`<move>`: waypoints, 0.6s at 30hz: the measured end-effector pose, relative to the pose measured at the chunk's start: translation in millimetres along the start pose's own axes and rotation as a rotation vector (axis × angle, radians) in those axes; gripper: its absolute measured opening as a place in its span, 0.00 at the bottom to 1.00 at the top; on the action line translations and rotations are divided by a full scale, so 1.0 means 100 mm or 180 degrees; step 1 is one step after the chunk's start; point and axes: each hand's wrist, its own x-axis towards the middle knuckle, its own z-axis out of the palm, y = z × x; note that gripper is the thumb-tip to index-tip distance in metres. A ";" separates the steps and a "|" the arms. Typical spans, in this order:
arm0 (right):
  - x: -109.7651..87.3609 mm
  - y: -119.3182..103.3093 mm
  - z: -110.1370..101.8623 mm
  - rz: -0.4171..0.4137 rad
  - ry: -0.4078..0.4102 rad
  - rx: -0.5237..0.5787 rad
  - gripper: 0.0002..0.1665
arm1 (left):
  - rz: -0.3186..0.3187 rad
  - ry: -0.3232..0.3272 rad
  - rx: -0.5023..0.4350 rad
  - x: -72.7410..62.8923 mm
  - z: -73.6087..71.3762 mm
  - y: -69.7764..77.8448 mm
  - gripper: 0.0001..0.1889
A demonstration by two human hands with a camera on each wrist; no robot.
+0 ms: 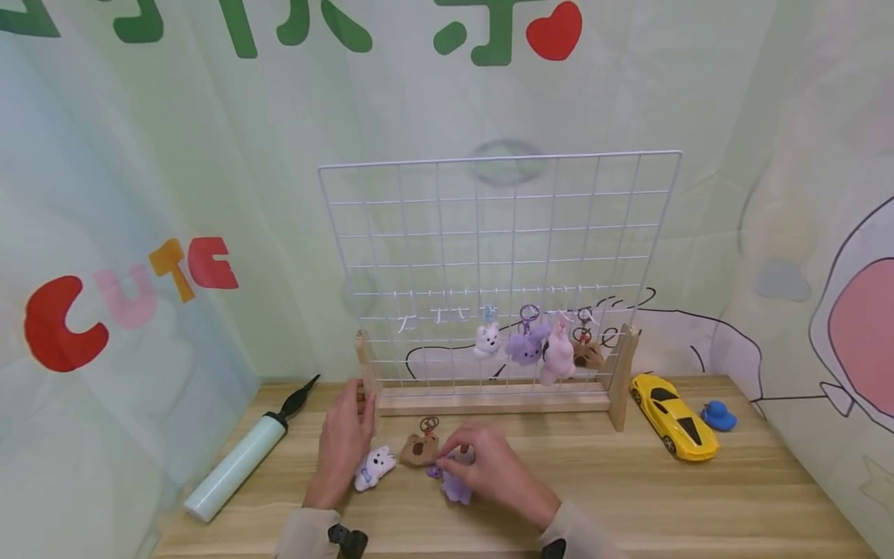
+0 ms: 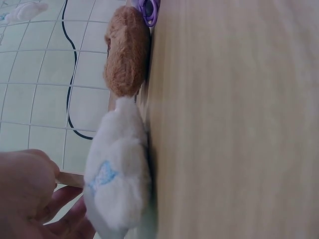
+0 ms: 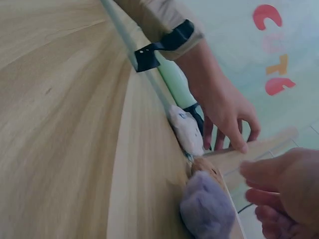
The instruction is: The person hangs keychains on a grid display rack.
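With the left hand [image 1: 345,435] gripping the wooden post [image 1: 366,363], the right hand [image 1: 492,466], hold unclear, should pinch the purple ring [image 2: 152,20].

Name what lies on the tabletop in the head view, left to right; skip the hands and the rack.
Pale green pump, white plush charm, brown plush charm, purple plush charm, yellow toy car, small blue hat.
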 end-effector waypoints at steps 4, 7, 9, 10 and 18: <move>0.01 -0.05 0.10 -0.0018 -0.0277 -0.0492 0.12 | -0.0002 -0.0007 0.0004 0.00 0.00 0.00 0.16; -0.02 -0.08 0.17 0.0076 -0.0309 -0.0800 0.16 | -0.0017 -0.0010 0.0007 -0.01 0.01 0.00 0.16; -0.04 -0.09 0.20 0.0181 -0.0293 -0.0861 0.18 | -0.0029 -0.0012 0.0002 -0.01 0.01 0.00 0.16; -0.05 -0.10 0.22 0.0248 -0.0287 -0.0859 0.19 | -0.0029 -0.0010 0.0004 -0.01 0.01 0.00 0.16; -0.06 -0.09 0.21 0.0296 -0.0249 -0.0926 0.16 | -0.0057 -0.0023 0.0015 0.00 0.02 0.00 0.17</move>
